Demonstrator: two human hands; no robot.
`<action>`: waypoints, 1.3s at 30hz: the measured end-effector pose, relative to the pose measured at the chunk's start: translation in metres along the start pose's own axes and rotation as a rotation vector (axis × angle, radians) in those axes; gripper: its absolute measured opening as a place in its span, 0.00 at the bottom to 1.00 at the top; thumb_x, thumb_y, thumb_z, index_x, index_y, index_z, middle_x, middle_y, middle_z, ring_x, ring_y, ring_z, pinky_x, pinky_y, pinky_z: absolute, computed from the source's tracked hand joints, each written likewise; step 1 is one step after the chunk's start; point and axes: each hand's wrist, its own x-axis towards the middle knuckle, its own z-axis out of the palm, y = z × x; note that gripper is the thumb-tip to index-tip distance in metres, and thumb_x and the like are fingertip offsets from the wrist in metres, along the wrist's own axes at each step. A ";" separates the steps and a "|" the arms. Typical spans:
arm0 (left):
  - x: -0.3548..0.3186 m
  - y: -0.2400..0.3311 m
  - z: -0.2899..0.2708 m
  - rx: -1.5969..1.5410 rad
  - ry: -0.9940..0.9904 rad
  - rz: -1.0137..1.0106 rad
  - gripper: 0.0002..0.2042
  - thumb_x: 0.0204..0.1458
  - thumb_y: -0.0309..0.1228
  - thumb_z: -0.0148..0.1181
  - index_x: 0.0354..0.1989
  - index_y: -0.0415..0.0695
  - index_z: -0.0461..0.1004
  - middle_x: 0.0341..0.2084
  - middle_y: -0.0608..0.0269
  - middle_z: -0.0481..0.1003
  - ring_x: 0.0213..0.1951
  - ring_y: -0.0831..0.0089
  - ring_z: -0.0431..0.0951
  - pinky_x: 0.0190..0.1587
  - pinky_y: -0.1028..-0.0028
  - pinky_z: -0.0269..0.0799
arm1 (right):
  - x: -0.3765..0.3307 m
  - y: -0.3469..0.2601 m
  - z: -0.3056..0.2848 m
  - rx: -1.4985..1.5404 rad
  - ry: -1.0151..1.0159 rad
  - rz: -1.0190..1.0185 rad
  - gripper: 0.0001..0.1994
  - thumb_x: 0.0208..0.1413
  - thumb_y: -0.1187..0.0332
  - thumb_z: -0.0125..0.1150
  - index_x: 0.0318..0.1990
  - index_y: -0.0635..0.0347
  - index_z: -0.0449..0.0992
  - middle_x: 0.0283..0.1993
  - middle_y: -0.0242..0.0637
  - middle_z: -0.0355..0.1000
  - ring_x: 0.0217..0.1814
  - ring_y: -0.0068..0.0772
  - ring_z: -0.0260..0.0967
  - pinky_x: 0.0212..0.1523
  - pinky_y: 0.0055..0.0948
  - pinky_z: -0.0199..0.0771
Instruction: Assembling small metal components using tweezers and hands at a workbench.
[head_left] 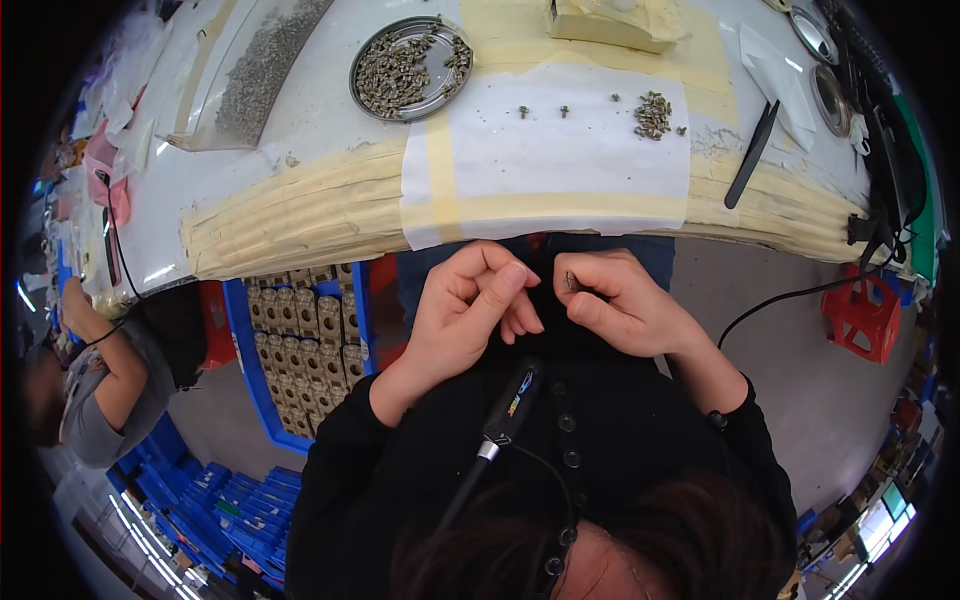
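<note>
Dark cable [500,420] hangs below our hands; right hand [625,305] fingers pinch a tiny, light, slippery screw [570,283]; left hand [470,310] curls empty beside it.

Single view: head-worn fisheye camera, left of pair, looking steeply down from above wearer's head. Wearer's hair and dark-sleeved forearms enter from lower edge. Left hand [468,305] and right hand [625,300] near, at centre. Taped workbench [300,215] across upper field, edge bowed by lens. Floor, blue crates [215,505] at lower left. Dark vignette rims picture. No second view.
</note>
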 end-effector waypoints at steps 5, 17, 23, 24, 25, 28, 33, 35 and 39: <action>0.003 0.004 0.009 0.070 0.037 0.185 0.12 0.64 0.35 0.45 0.31 0.40 0.66 0.21 0.64 0.74 0.23 0.83 0.75 0.23 0.85 0.66 | 0.005 -0.018 0.008 -0.144 0.133 -0.042 0.16 0.57 0.62 0.60 0.26 0.62 0.64 0.20 0.35 0.61 0.21 0.31 0.57 0.23 0.28 0.58; 0.008 0.006 0.005 -0.059 -0.194 0.058 0.20 0.66 0.39 0.40 0.21 0.43 0.65 0.12 0.65 0.70 0.14 0.83 0.67 0.19 0.83 0.57 | 0.014 -0.018 0.019 -0.286 0.265 -0.080 0.13 0.57 0.64 0.60 0.28 0.63 0.68 0.25 0.41 0.68 0.26 0.40 0.68 0.28 0.31 0.67; 0.011 0.005 0.001 -0.207 -0.293 -0.028 0.22 0.66 0.41 0.38 0.19 0.44 0.62 0.10 0.65 0.66 0.12 0.82 0.62 0.18 0.82 0.55 | 0.009 -0.017 0.017 -0.357 0.288 -0.157 0.12 0.55 0.63 0.62 0.30 0.63 0.70 0.25 0.40 0.66 0.25 0.40 0.67 0.26 0.29 0.66; 0.011 0.004 0.001 -0.237 -0.294 -0.045 0.22 0.66 0.41 0.38 0.19 0.44 0.62 0.09 0.65 0.65 0.12 0.82 0.61 0.18 0.82 0.54 | 0.008 -0.018 0.017 -0.376 0.301 -0.165 0.12 0.54 0.63 0.63 0.31 0.63 0.70 0.24 0.40 0.66 0.25 0.39 0.67 0.25 0.29 0.66; 0.011 0.006 0.002 -0.231 -0.285 -0.050 0.22 0.66 0.41 0.37 0.19 0.44 0.62 0.09 0.66 0.64 0.12 0.82 0.61 0.18 0.82 0.54 | 0.006 -0.019 0.015 -0.394 0.314 -0.174 0.11 0.54 0.63 0.63 0.32 0.62 0.71 0.24 0.39 0.66 0.24 0.38 0.66 0.25 0.29 0.66; 0.012 0.013 0.003 -0.270 -0.295 -0.063 0.22 0.66 0.41 0.36 0.20 0.44 0.62 0.08 0.67 0.62 0.11 0.81 0.60 0.18 0.81 0.54 | 0.003 -0.022 0.012 -0.451 0.359 -0.212 0.12 0.53 0.64 0.63 0.38 0.63 0.74 0.25 0.37 0.66 0.23 0.34 0.66 0.24 0.27 0.65; 0.016 0.010 0.004 -0.542 -0.467 -0.108 0.22 0.67 0.40 0.33 0.19 0.47 0.59 0.07 0.68 0.61 0.10 0.80 0.57 0.18 0.80 0.54 | 0.007 -0.036 0.011 -0.382 0.368 -0.238 0.16 0.53 0.68 0.62 0.48 0.65 0.75 0.27 0.37 0.67 0.24 0.32 0.65 0.26 0.27 0.67; 0.017 0.009 0.004 -0.578 -0.495 -0.127 0.22 0.67 0.40 0.32 0.18 0.48 0.58 0.06 0.68 0.60 0.09 0.80 0.55 0.18 0.80 0.53 | 0.006 -0.035 0.012 -0.367 0.378 -0.259 0.17 0.53 0.71 0.61 0.50 0.66 0.75 0.28 0.38 0.68 0.25 0.33 0.65 0.28 0.27 0.67; 0.018 0.010 0.004 -0.604 -0.538 -0.145 0.22 0.67 0.40 0.30 0.17 0.49 0.57 0.05 0.68 0.60 0.09 0.79 0.54 0.18 0.80 0.53 | 0.006 -0.031 0.013 -0.436 0.354 -0.305 0.17 0.58 0.73 0.54 0.54 0.64 0.73 0.31 0.36 0.69 0.31 0.28 0.65 0.33 0.25 0.65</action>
